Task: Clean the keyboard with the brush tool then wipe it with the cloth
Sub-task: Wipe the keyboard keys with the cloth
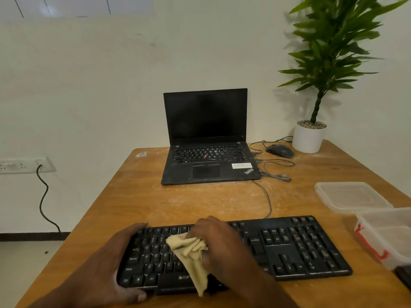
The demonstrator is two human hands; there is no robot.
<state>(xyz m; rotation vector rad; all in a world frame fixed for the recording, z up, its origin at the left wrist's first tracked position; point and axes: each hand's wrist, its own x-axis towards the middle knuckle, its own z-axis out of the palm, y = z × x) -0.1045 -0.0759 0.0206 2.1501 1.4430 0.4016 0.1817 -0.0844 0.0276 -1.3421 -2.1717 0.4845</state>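
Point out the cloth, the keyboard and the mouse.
cloth point(191, 252), head view, on its bunched middle below the right hand.
keyboard point(300, 245), head view, on the keys at its right side.
mouse point(279, 150), head view, on its top, beside the plant pot.

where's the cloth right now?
Head view, bottom centre: the cloth is bunched in the right hand, draped over the left half of the keyboard, which the left hand steadies.

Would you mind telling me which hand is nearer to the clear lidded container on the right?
Right. The right hand holds the cloth mid-keyboard, closer to the container; the left hand grips the keyboard's far left end.
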